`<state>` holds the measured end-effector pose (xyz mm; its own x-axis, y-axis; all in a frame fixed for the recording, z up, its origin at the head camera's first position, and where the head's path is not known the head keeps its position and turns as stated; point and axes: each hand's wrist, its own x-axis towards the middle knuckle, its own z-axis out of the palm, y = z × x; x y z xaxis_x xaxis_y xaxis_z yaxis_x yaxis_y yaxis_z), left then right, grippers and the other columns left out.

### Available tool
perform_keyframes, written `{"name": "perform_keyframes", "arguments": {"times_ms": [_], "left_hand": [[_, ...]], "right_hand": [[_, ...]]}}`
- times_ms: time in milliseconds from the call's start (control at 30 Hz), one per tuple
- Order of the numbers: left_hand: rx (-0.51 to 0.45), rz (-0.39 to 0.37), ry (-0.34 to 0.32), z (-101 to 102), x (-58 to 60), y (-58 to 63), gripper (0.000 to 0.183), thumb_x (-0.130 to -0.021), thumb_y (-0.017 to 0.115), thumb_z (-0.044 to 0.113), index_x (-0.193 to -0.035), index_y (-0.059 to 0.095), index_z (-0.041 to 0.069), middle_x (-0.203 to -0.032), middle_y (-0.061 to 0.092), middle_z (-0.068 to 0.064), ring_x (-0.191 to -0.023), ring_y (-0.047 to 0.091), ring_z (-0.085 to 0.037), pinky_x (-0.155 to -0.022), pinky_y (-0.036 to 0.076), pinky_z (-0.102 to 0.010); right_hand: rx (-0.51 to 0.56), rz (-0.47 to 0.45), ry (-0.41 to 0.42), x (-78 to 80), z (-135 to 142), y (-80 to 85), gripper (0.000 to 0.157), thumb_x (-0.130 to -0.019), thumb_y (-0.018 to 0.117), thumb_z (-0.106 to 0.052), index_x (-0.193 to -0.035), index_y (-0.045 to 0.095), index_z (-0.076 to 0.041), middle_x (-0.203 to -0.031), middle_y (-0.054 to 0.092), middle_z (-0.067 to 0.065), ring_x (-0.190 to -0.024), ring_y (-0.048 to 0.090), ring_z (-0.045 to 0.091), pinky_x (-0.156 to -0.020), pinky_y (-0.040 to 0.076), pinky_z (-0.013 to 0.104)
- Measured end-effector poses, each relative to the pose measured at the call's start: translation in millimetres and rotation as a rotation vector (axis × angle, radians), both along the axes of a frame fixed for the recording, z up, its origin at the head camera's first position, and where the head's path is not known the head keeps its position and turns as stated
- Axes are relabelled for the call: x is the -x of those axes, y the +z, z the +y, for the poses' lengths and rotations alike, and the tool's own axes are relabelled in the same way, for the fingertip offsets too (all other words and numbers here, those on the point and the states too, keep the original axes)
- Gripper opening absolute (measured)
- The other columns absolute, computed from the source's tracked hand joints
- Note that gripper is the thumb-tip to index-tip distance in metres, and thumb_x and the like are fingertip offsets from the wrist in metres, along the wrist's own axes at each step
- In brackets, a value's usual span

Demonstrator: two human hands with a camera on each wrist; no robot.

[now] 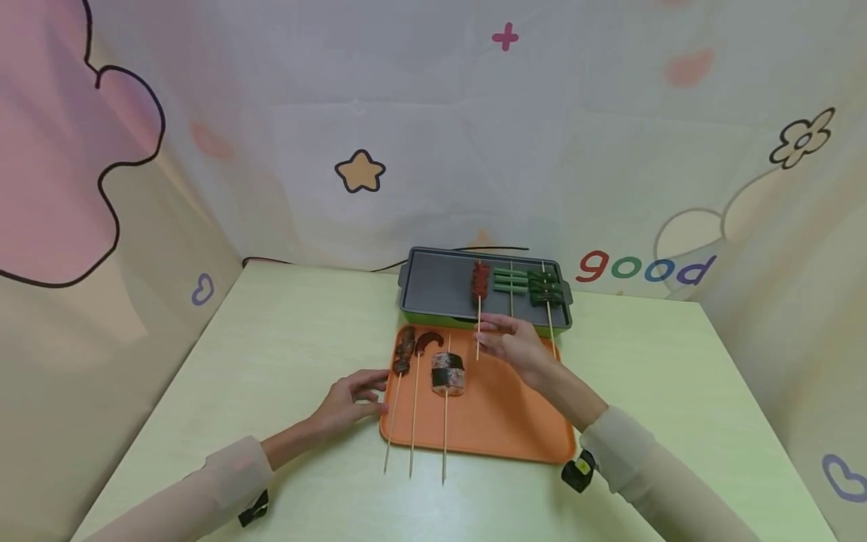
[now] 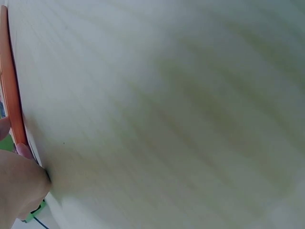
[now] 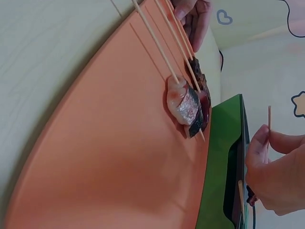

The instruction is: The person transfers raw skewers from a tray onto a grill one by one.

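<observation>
My right hand [image 1: 516, 348] pinches the bare stick of a red meat skewer [image 1: 480, 280] between thumb and fingers; its meat end is over the dark grill plate. To its right, a green bean-like skewer [image 1: 511, 281] and a dark green vegetable skewer [image 1: 545, 289] lie across the plate. At the left edge of the orange tray [image 1: 504, 421], my left hand [image 1: 345, 403] touches the rim with loosely bent fingers. Toward the tray's left lie a brown meat skewer [image 1: 404, 350], a curled dark red skewer [image 1: 428, 343] and a white piece wrapped in black bands on a stick [image 1: 448, 374].
The grill [image 1: 440, 280] with a green body stands directly behind the tray, a handle at each end. Stick ends from the tray's skewers stick out past its front edge over the pale table [image 1: 325, 482]. Printed cloth [image 1: 433, 181] hangs around the table's back and sides.
</observation>
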<state>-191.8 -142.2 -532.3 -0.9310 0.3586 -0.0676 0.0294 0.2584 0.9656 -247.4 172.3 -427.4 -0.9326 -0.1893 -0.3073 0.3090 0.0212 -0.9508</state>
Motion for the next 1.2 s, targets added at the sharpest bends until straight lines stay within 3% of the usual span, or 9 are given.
{"name": "perform_keyframes", "arguments": {"times_ms": [267, 433, 767, 933, 1033, 1200], "left_hand": [[-0.002, 0.017, -0.009, -0.8, -0.2, 0.2, 0.059, -0.089, 0.076, 0.003, -0.144, 0.054, -0.004, -0.131, 0.06, -0.027, -0.109, 0.066, -0.032, -0.085, 0.053, -0.016], [-0.004, 0.014, -0.005, 1.4, -0.7, 1.1, 0.059, -0.089, 0.076, 0.003, -0.143, 0.054, -0.004, -0.132, 0.06, -0.027, -0.11, 0.065, -0.033, -0.085, 0.053, -0.015], [0.023, 0.013, 0.0, -0.6, -0.7, -1.2, 0.059, -0.09, 0.076, 0.008, -0.144, 0.055, -0.002, -0.133, 0.061, -0.025, -0.109, 0.066, -0.028, -0.087, 0.055, -0.021], [0.035, 0.015, 0.009, -1.6, -0.9, -2.7, 0.059, -0.09, 0.077, 0.009, -0.144, 0.055, 0.0, -0.132, 0.062, -0.023, -0.107, 0.066, -0.022, -0.086, 0.054, -0.019], [0.031, 0.015, 0.0, -2.3, -0.2, -4.1, 0.06, -0.09, 0.076, 0.009, -0.145, 0.054, -0.001, -0.134, 0.061, -0.024, -0.109, 0.066, -0.024, -0.086, 0.054, -0.019], [0.008, 0.003, -0.002, -0.2, 0.1, -1.6, 0.06, -0.09, 0.076, 0.009, -0.145, 0.054, -0.001, -0.135, 0.06, -0.025, -0.111, 0.065, -0.031, -0.085, 0.053, -0.016]], "right_hand": [[-0.074, -0.004, -0.024, 2.0, 2.6, -3.5, 0.05, -0.099, 0.059, 0.004, -0.148, 0.048, 0.006, -0.134, 0.058, 0.022, -0.091, 0.069, 0.003, -0.092, 0.058, 0.026], [-0.087, 0.036, -0.036, 4.1, 4.7, -3.8, 0.047, -0.1, 0.058, 0.003, -0.147, 0.049, 0.006, -0.13, 0.062, 0.021, -0.091, 0.069, 0.003, -0.093, 0.058, 0.026], [-0.182, 0.128, 0.007, 5.9, 12.2, -4.0, 0.045, -0.1, 0.061, -0.001, -0.144, 0.052, 0.007, -0.133, 0.062, 0.029, -0.093, 0.07, 0.003, -0.106, 0.049, 0.046], [-0.198, 0.125, 0.036, 6.1, 15.6, -5.3, 0.045, -0.1, 0.061, -0.001, -0.143, 0.052, 0.009, -0.138, 0.058, 0.032, -0.103, 0.072, 0.014, -0.107, 0.047, 0.05], [-0.192, 0.106, 0.062, 4.8, 19.4, -4.1, 0.046, -0.101, 0.06, -0.001, -0.145, 0.05, 0.009, -0.142, 0.054, 0.034, -0.104, 0.072, 0.013, -0.108, 0.046, 0.05], [-0.196, 0.073, 0.103, 0.6, 25.8, -1.4, 0.047, -0.101, 0.059, -0.002, -0.146, 0.048, 0.01, -0.148, 0.049, 0.034, -0.122, 0.067, 0.032, -0.11, 0.044, 0.051]]}}
